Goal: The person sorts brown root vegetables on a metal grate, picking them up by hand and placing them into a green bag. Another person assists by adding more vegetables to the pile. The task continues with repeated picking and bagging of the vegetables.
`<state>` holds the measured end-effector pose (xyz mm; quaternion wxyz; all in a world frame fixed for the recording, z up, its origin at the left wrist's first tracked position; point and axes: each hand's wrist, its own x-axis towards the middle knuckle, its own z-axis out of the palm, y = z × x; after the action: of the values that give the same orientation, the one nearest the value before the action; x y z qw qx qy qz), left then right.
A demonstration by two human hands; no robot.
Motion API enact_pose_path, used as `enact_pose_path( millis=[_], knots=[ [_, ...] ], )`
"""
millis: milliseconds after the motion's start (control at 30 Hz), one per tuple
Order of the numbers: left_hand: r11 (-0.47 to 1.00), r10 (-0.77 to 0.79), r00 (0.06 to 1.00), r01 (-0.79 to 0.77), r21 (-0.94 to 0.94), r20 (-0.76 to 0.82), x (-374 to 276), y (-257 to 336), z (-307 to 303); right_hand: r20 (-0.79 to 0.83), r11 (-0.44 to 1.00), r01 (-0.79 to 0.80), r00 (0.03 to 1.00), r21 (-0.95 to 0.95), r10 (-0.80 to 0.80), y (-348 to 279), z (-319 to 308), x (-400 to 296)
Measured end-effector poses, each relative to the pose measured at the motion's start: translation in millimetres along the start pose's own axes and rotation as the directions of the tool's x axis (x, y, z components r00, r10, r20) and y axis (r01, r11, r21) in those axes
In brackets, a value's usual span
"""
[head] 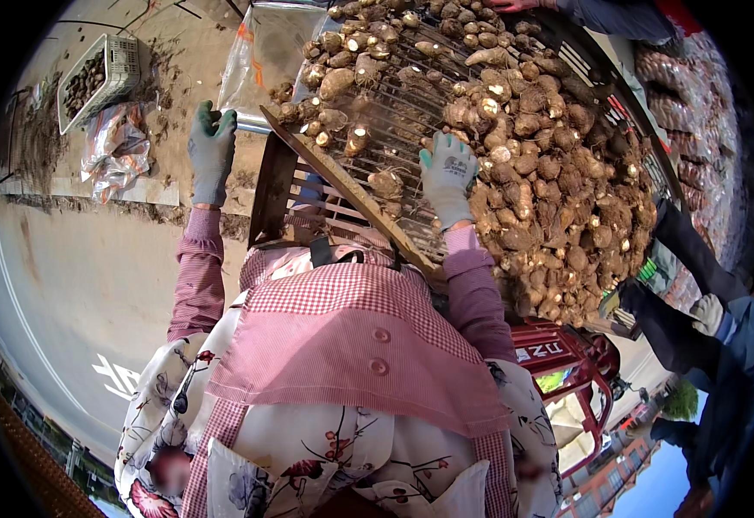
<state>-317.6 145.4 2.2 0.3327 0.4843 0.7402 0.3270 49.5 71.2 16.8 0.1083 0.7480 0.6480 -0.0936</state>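
My left hand (211, 149), in a grey glove with green fingertips, is raised left of a slatted metal sorting rack (409, 97); its fingers are bent and apart, and no object shows in it. My right hand (449, 165), gloved alike, lies back up over the slats at the edge of a big heap of taro corms (538, 188). Its fingertips are over a brown corm; whether they grip it cannot be told. A loose corm (385, 184) rests left of that hand, and another with a pale cut end (357, 140) lies farther left. A rusty board (357, 194) edges the rack.
A clear plastic bag (267, 58) hangs at the rack's far left. A white crate (114, 71) of small corms and crumpled plastic bags (116, 147) lie on the ground. Co-workers' gloved hands (707, 315) (513, 5) show at the right and top. A red vehicle (564, 353) stands lower right.
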Motion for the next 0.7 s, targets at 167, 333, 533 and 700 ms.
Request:
enact_pose_path(
  millis=[167, 333, 533, 700],
  knots=[
    [0.727, 0.014, 0.907, 0.279, -0.627, 0.420, -52, 47, 70, 0.491, 0.997, -0.066, 0.868, -0.044, 0.079, 19, 9, 39],
    [0.926, 0.228, 0.702, 0.057, -0.372, 0.675, -86, 32, 185, 0.248, 0.962, -0.024, 0.968, 0.272, -0.046, 15, 6, 2],
    [0.973, 0.228, 0.470, -0.126, -0.191, 0.853, -100, 81, 179, 0.058, 0.911, 0.030, 0.997, 0.411, -0.059, 6, -22, -31],
    [0.959, 0.280, 0.524, -0.199, -0.204, 0.804, -104, 108, 154, 0.040, 0.928, 0.132, 0.987, 0.348, -0.156, 1, -40, -39]
  ],
)
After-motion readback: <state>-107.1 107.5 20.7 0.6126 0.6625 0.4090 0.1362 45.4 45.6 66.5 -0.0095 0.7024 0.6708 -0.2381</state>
